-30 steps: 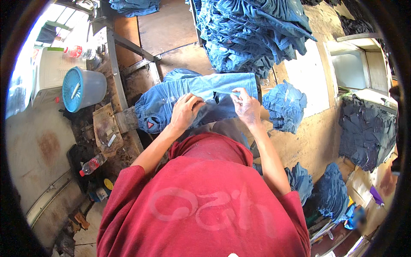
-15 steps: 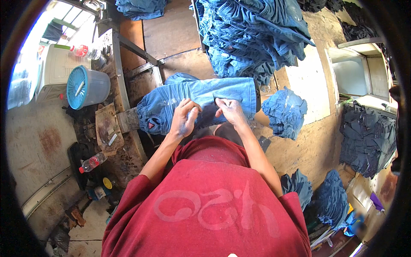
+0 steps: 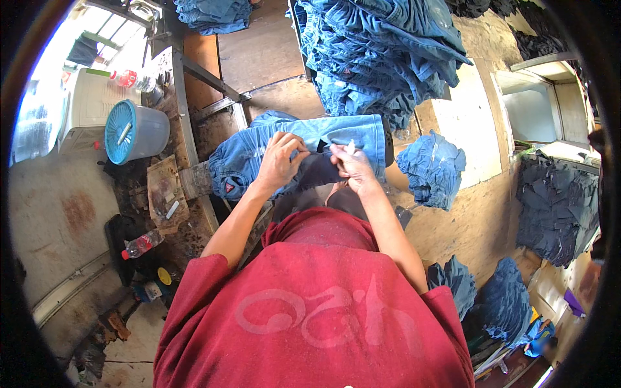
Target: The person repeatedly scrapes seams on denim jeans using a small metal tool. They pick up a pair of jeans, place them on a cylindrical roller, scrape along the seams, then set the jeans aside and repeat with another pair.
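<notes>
Left hand (image 3: 282,161), right hand (image 3: 355,168) over denim garment (image 3: 314,130), grip unclear; blue pile (image 3: 381,55) cropped

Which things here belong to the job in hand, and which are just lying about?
Job in hand:
- blue denim garment, under the left hand and right hand
- dark cloth between the hands
- probably the large denim pile, similar material

Apparently just lying about:
- blue-lidded bucket
- red-labelled bottle below it
- purple item, lower right
</notes>
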The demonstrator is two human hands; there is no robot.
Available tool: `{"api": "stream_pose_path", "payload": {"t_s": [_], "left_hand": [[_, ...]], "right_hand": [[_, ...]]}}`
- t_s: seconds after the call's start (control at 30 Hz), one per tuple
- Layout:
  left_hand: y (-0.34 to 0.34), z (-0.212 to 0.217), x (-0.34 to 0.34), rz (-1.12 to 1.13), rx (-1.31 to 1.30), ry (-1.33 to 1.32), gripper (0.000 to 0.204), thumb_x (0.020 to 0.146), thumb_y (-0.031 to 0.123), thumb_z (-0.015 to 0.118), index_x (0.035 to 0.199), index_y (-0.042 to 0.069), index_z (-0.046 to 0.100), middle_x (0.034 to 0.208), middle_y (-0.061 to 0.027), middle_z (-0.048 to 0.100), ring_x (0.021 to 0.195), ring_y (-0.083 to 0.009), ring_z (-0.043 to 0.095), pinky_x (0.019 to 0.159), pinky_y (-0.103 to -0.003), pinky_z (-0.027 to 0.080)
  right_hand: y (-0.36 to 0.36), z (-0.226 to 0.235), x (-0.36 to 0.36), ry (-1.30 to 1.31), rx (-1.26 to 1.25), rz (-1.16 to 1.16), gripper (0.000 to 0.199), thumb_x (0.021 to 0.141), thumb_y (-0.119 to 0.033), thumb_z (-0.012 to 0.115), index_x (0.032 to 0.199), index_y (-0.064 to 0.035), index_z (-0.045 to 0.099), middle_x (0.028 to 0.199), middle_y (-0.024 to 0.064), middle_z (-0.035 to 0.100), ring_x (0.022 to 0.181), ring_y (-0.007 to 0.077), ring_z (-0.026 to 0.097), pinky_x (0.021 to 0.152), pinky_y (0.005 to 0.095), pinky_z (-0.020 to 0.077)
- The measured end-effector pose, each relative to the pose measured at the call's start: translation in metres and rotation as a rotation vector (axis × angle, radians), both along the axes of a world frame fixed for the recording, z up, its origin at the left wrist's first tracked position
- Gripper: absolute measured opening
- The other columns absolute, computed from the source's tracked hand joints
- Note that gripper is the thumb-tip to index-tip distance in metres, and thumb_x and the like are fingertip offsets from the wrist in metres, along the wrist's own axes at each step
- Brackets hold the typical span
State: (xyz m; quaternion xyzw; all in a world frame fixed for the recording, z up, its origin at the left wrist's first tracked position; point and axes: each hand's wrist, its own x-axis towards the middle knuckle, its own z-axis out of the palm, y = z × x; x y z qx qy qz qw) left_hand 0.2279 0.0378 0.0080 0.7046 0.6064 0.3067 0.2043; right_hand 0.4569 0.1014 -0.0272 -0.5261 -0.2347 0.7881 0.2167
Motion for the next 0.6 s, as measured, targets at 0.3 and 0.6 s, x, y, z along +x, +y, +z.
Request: {"api": "stream_pose_path", "payload": {"t_s": [0.3,0.6], "left_hand": [[0.003,0.054,0.01,0.003,-0.036,-0.003,0.018,0.097,0.015,0.073,0.111,0.004,0.073,0.108,-0.0106,0.073,0.092,-0.0295,0.067,0.086,-0.04,0.053],[0.006,0.035,0.046,0.21,-0.906,-0.795,0.046,0.101,0.018,0.073,0.143,0.001,0.064,0.086,-0.0046,0.071,0.063,-0.0079,0.059,0.057,-0.027,0.049]], "right_hand": [[0.012,0.035,0.019,-0.097,0.171,0.222,0.025,0.104,-0.032,0.074,0.117,-0.0106,0.072,0.079,-0.0081,0.058,0.055,0.0001,0.039,0.048,0.0203,0.025],[0.002,0.045,0.012,-0.175,0.54,0.285,0.022,0.099,-0.017,0.07,0.115,-0.0028,0.077,0.102,0.0055,0.078,0.093,0.0167,0.072,0.086,0.0336,0.0558]]}}
